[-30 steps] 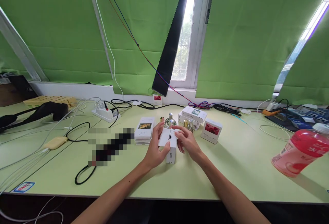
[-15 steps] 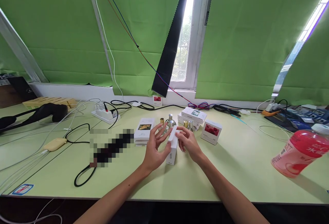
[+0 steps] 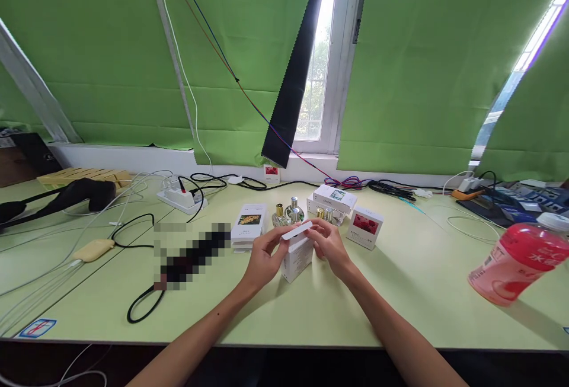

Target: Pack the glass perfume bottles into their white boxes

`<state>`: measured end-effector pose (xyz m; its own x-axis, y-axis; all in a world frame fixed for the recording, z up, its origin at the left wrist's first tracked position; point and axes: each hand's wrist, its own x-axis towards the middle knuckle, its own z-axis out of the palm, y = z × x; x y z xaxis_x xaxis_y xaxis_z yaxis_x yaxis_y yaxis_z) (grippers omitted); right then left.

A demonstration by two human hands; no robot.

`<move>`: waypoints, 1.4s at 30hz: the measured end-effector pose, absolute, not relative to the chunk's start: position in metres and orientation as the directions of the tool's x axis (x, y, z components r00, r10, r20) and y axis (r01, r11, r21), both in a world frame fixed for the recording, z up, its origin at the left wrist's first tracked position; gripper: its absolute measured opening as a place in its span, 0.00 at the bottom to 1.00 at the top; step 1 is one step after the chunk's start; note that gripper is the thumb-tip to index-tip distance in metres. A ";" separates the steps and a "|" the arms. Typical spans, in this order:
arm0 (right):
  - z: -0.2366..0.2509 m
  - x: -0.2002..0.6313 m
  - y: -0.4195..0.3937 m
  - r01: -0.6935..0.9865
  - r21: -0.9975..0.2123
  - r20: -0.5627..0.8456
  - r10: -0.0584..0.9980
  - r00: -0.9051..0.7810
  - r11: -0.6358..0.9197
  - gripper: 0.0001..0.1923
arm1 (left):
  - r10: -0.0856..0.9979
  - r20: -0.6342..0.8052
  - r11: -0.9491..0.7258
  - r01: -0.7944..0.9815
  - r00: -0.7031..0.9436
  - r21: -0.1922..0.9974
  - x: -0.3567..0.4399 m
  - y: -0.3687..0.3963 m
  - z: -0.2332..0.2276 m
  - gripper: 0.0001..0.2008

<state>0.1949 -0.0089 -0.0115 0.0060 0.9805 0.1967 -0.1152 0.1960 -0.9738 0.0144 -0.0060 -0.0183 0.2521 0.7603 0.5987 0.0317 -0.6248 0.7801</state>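
A small white carton [image 3: 297, 261] stands upright on the table between my hands, one corner turned towards me. Its white top flap [image 3: 297, 231] is tilted up a little. My left hand [image 3: 263, 259] grips the flap's left end and the upper left edge with thumb and fingers. At the right end, my right hand [image 3: 331, 246] pinches the top edge, its lower fingers curled beside the carton. Just behind are several glass bottles with gold and silver caps, among them a gold-capped bottle [image 3: 279, 216] and a silver-capped bottle [image 3: 294, 204], partly hidden by the carton and fingers.
A white box with a yellow-flower picture [image 3: 249, 228] lies left of my hands. Stacked white boxes [image 3: 332, 198] and a red-flower box [image 3: 365, 229] stand to the right. A pink drink bottle [image 3: 518, 265] is far right; a power strip [image 3: 182, 198] and cables spread leftward.
The carton has turned, so a broad printed side shows instead of its narrow side. My left fingers, spread before, have closed in on the top flap. My right hand stays at the top edge.
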 end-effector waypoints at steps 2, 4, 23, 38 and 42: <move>-0.013 0.195 -0.008 -0.132 -0.973 0.192 0.981 0.004 0.190 0.14 | 0.775 0.582 -0.602 0.006 0.248 0.799 0.015 -0.006 -0.017 0.12; -0.014 0.195 -0.008 -0.153 -0.970 0.194 0.981 -0.006 0.191 0.13 | 0.784 0.573 -0.588 -0.009 0.238 0.809 0.016 -0.007 -0.014 0.11; -0.009 0.199 -0.009 -0.390 -0.921 0.067 0.991 -0.113 0.018 0.15 | 0.589 0.724 -0.796 0.108 0.359 0.595 0.011 -0.010 -0.022 0.16; -0.010 0.200 -0.008 -0.411 -0.912 0.057 0.992 -0.114 0.005 0.13 | 0.599 0.762 -0.798 0.261 0.247 0.543 0.020 -0.013 -0.020 0.11; -0.010 0.199 -0.008 -0.413 -0.911 0.070 0.992 -0.109 0.019 0.14 | 0.601 0.763 -0.795 0.276 0.236 0.540 0.020 -0.014 -0.021 0.12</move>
<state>0.1990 -0.0081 -0.0101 -0.1093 0.9916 0.0698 -0.4127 0.0186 -0.9107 0.0200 -0.0135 -0.0207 0.2364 0.6011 0.7634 0.2762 -0.7949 0.5403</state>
